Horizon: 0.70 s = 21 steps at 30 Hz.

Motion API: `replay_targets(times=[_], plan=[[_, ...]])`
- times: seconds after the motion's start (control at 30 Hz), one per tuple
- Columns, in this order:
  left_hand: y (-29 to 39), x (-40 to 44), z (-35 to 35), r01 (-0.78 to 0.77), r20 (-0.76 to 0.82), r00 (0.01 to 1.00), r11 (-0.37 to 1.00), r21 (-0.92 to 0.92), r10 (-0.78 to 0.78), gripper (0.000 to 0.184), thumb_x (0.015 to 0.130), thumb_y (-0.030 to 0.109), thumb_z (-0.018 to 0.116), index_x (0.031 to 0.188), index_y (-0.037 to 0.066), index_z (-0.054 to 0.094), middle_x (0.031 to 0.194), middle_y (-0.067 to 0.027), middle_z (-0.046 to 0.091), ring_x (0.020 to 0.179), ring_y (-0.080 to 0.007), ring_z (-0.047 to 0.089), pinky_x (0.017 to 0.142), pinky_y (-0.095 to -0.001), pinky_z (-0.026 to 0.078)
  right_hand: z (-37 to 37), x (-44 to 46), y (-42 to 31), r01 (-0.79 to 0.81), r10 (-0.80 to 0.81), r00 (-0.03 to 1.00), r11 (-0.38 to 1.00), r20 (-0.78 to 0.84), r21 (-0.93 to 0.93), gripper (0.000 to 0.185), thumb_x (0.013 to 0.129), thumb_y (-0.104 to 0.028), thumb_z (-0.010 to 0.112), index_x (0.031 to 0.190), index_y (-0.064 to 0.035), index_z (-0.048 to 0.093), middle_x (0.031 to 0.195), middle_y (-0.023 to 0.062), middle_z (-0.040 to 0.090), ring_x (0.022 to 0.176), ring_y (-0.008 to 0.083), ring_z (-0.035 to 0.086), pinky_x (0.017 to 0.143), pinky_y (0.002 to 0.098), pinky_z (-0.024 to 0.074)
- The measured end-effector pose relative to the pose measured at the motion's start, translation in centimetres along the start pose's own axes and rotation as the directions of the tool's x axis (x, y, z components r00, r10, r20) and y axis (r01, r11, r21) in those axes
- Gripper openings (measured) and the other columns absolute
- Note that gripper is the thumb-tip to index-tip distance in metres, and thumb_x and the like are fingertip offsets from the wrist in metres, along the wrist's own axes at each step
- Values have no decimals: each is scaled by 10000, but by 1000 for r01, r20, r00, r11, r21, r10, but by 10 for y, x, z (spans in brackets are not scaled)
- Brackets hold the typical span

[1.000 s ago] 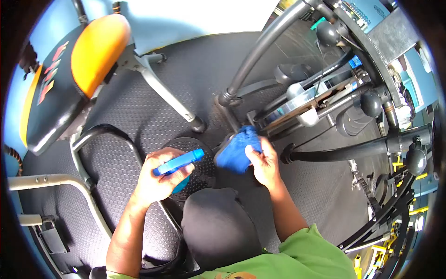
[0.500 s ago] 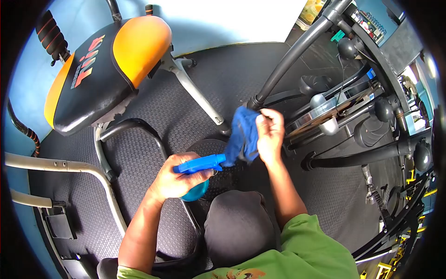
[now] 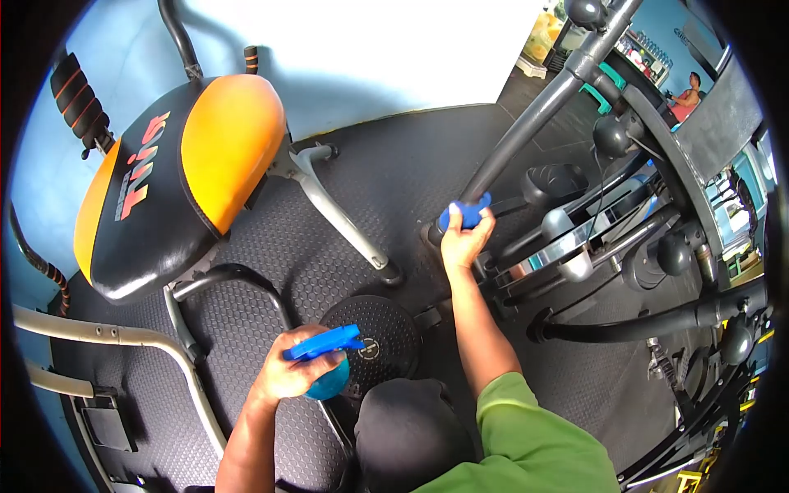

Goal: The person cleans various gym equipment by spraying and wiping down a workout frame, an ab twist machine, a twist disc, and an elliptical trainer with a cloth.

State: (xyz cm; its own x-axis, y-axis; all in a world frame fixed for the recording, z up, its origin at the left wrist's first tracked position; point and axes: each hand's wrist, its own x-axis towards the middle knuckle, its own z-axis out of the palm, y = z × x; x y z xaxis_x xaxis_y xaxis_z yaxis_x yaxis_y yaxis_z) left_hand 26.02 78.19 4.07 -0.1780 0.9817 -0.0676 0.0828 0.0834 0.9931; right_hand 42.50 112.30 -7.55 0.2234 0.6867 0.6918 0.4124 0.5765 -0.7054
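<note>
My left hand (image 3: 300, 367) is closed around a spray bottle (image 3: 324, 343) with a blue trigger head and a teal body, held above the floor beside a round black studded disc (image 3: 378, 343). Farther forward, my right hand (image 3: 467, 238) grips a blue cloth (image 3: 468, 214). The cloth is pressed around the lower part of a slanted black metal tube (image 3: 526, 135) of an exercise machine. Part of the cloth is hidden by my fingers.
At the left stands an orange and black padded seat (image 3: 181, 181) on a grey metal frame (image 3: 341, 222). Machine arms with round black knobs (image 3: 674, 257) fill the right side. A seated person (image 3: 685, 100) is far off at the upper right.
My right hand has moved forward, bringing the cloth from open air onto the black tube. My left hand still holds the spray bottle, now lower and away from the cloth. The view has shifted.
</note>
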Motion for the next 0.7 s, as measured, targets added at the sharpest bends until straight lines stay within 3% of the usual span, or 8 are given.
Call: replay_targets(times=[0.07,0.13,0.17,0.2,0.37,0.47,0.53,0.7], plan=[[-1,2,-3,-28,-16,999,999,19,28,206,816,109,746,993,10,704,933,-94,689,850,-173,653,773,-310,506,12,47,-41,117,-64,976,961,-210,250,558,834,-242,776,1226,16,476,1134,226,523,1068,372,524,934,479,416],[-5,0,0,-27,-14,1000,999,33,27,205,816,112,746,989,10,705,936,-94,690,851,-172,653,772,-309,506,5,104,-96,262,-223,913,962,-341,72,622,839,-261,771,1263,38,427,1208,252,482,1109,383,502,953,477,410],[-5,1,-1,-44,-18,999,999,32,44,203,819,119,745,988,12,706,934,-95,691,849,-173,654,769,-308,507,7,122,-112,136,-107,932,989,-346,61,693,821,-286,786,1292,35,393,1214,262,480,1121,393,490,955,467,412],[-4,2,-2,-68,-25,997,997,31,69,202,822,126,744,986,14,707,933,-97,692,847,-173,656,765,-306,508,9,128,-129,-27,60,946,994,-319,106,772,800,-317,801,1323,33,353,1218,272,492,1122,411,503,954,474,414],[6,1,2,-8,8,1000,1000,13,8,235,805,158,769,981,13,709,920,-85,697,837,-168,662,760,-305,512,23,33,-30,143,-159,980,980,-117,-137,785,756,-318,817,1328,25,403,1223,269,535,1151,437,524,980,516,393],[17,-4,-2,-110,37,994,989,101,106,240,805,159,771,983,12,707,915,-85,698,838,-167,663,761,-307,516,13,28,-11,-166,170,968,986,184,-37,741,773,-308,810,1304,41,429,1202,254,576,1133,390,574,977,476,430],[20,-7,-3,-103,31,994,993,56,102,242,801,155,773,980,8,703,909,-92,697,836,-172,666,761,-306,519,17,70,-64,-63,59,997,995,-59,-75,699,815,-415,743,1228,71,457,1067,275,603,1046,436,577,938,503,427],[26,-6,-7,-79,14,997,994,79,78,230,807,154,758,972,5,699,899,-96,689,821,-177,664,755,-296,515,-2,195,-158,-142,110,973,979,-203,-149,752,754,-410,791,1223,77,463,1131,274,619,1053,421,618,938,480,468]])
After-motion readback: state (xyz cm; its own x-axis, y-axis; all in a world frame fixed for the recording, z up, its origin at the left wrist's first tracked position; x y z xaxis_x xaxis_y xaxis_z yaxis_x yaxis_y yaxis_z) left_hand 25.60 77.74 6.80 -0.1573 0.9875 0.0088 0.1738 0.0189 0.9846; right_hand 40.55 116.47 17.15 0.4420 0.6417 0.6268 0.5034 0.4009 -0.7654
